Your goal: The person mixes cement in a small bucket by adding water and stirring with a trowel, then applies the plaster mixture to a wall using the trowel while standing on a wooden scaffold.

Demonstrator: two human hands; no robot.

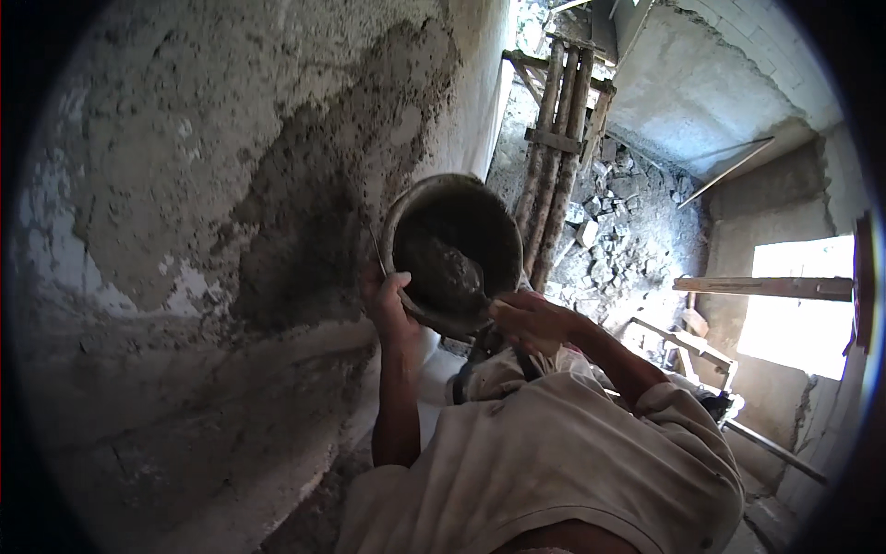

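Observation:
My left hand [391, 300] is closed on the left rim of a dark round bucket [402, 208], with the thumb over the edge. The bucket is tilted so that its inside faces up toward me. Grey wet mortar [432, 251] lies in it. At the bucket's near right edge my right hand [533, 320] is wrapped round the handle of a trowel [469, 277]. Its blade reaches into the bucket and is coated with mortar, so its outline is hard to make out. A thin wire handle [375, 247] stands out at the bucket's left side.
Close on my left rises a rough wall [185, 120] with a dark, wet-looking mortar patch [305, 194]. Ahead stretches a scaffold of wooden poles [556, 138]. Rubble [604, 231] covers the floor to its right. A wooden beam [766, 288] crosses before a bright opening [798, 323].

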